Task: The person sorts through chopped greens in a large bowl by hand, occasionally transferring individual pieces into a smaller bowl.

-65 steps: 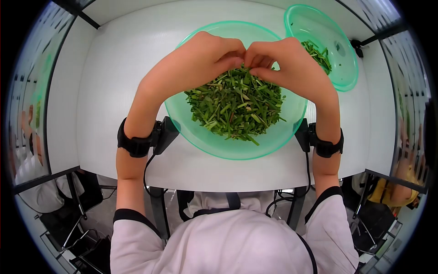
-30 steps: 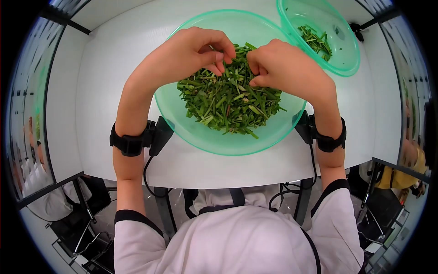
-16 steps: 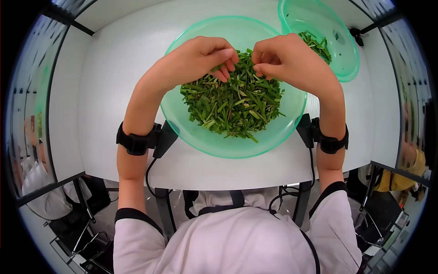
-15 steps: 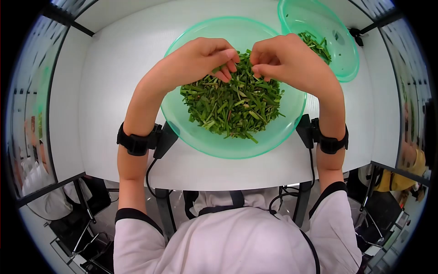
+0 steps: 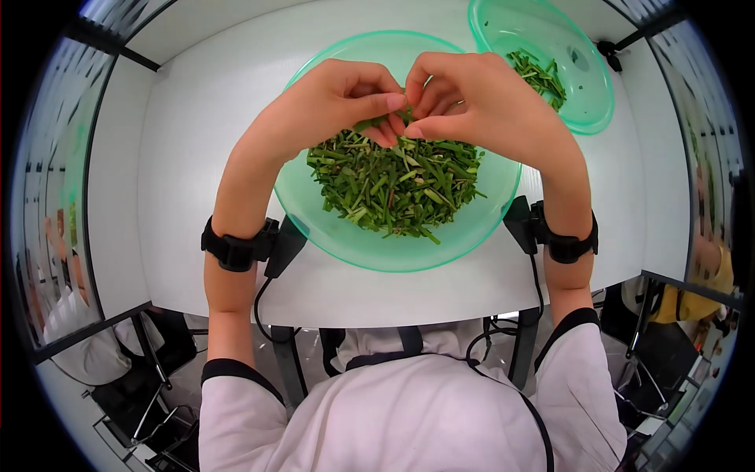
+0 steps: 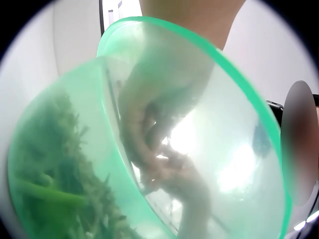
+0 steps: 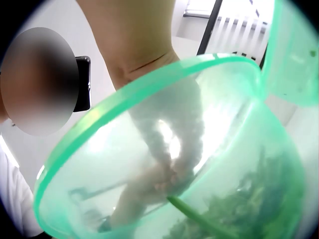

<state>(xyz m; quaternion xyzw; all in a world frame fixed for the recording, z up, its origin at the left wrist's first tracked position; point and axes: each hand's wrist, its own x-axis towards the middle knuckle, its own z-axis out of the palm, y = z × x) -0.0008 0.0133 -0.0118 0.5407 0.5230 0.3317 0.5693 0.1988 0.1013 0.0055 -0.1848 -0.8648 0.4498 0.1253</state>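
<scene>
A large translucent green bowl (image 5: 393, 256) holds a heap of cut green vegetable stems (image 5: 397, 189). Over the far part of the heap, my left hand (image 5: 338, 94) pinches a few green pieces (image 5: 370, 123) between thumb and fingers. Close against its fingertips is my right hand (image 5: 480, 94), with index finger and thumb bent toward the same greens; I cannot tell whether it grips a piece. Both wrist views look through the bowl wall, where the left hand (image 6: 144, 129) and right hand (image 7: 182, 149) show blurred behind the plastic.
A smaller green bowl (image 5: 582, 110) with some cut stems (image 5: 541, 79) stands at the far right, beside the large one. White partitions enclose the white table (image 5: 189, 157) on both sides. A black cable (image 5: 258, 311) hangs from the left wrist camera over the front edge.
Fingertips that met 2.2 s ago were apart at 1.0 and 0.5 s ago. Since then the right hand has moved left, back to the left hand's fingers. The bowls keep their places.
</scene>
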